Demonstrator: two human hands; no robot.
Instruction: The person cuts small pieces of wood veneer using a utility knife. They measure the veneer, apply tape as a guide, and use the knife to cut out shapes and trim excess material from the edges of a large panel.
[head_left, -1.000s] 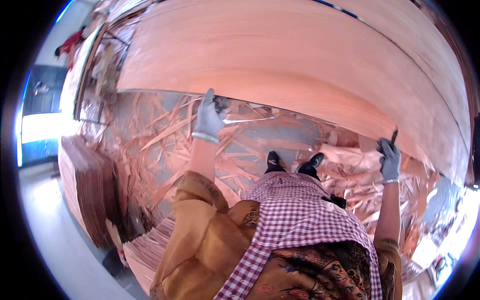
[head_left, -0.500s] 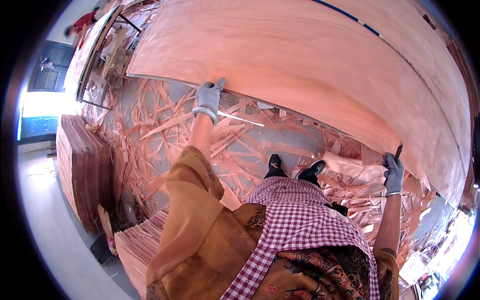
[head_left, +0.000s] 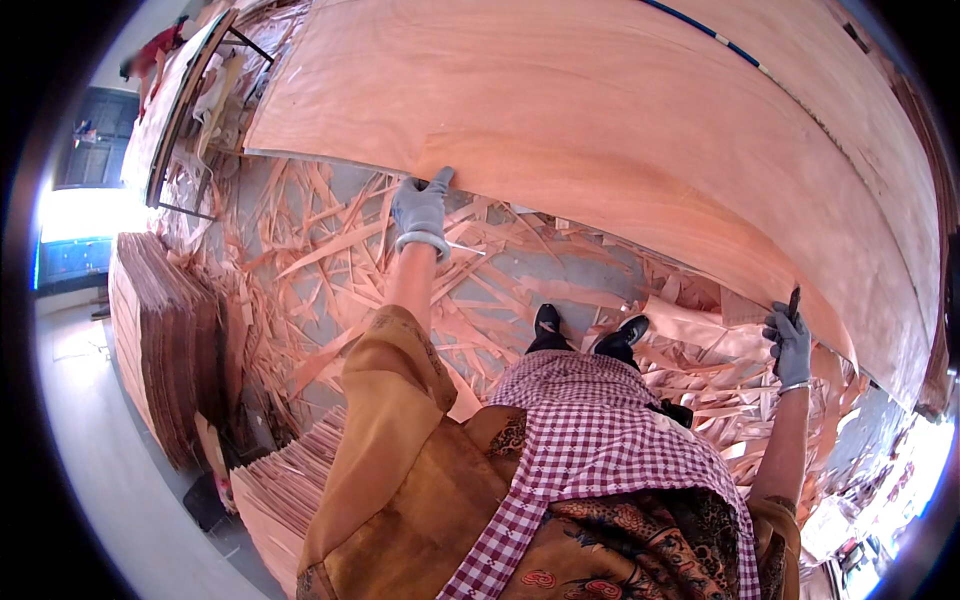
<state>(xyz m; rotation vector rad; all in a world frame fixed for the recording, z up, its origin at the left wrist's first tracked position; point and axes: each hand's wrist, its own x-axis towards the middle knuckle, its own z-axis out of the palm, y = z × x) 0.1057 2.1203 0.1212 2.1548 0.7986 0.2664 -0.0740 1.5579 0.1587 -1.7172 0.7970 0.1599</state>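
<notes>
A large thin sheet of pale pink wood veneer point(head_left: 600, 110) fills the upper part of the view, its near edge curving from left to right. My left hand point(head_left: 420, 208), in a grey glove, grips that near edge at the left. My right hand point(head_left: 790, 340), also gloved, holds the same edge far to the right, with a dark narrow tool sticking up from its fingers. My black shoes point(head_left: 590, 330) stand on the floor between the two arms.
Loose veneer strips and scraps point(head_left: 330, 260) litter the grey floor point(head_left: 560, 265). A tall stack of veneer sheets point(head_left: 160, 340) stands at the left, a lower stack point(head_left: 290, 490) beside my left elbow. More sheets on a frame point(head_left: 190, 90) lie at the far left.
The big sheet has come nearer and lower in the view, and both hands have stayed on its edge. My left arm now reaches farther to the right along it.
</notes>
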